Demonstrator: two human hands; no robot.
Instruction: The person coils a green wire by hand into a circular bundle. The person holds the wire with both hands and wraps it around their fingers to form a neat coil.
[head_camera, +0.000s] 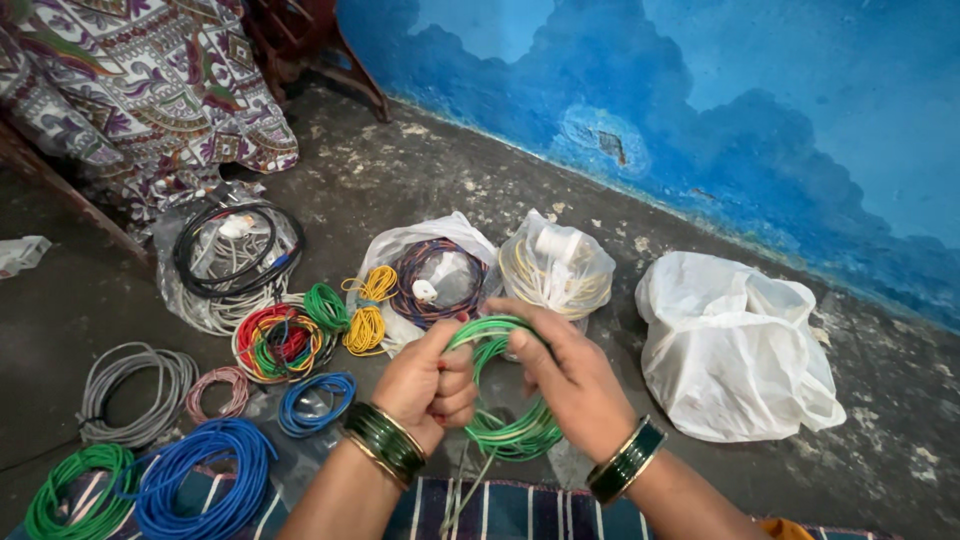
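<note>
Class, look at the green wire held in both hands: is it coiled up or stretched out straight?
Coiled. The green wire forms a round loop of several turns between the left hand and right hand; only one loose end trails downward.

A rough grey concrete floor is carrying coiled wires: a grey coil; a blue coil; a bulging white plastic bag is lying apart.

On the grey floor lie many wire coils: a large blue coil, a grey coil, a small pink coil and a yellow coil. A closed white plastic bag stands near the blue painted wall. A patterned cloth hangs at the upper left.
</note>
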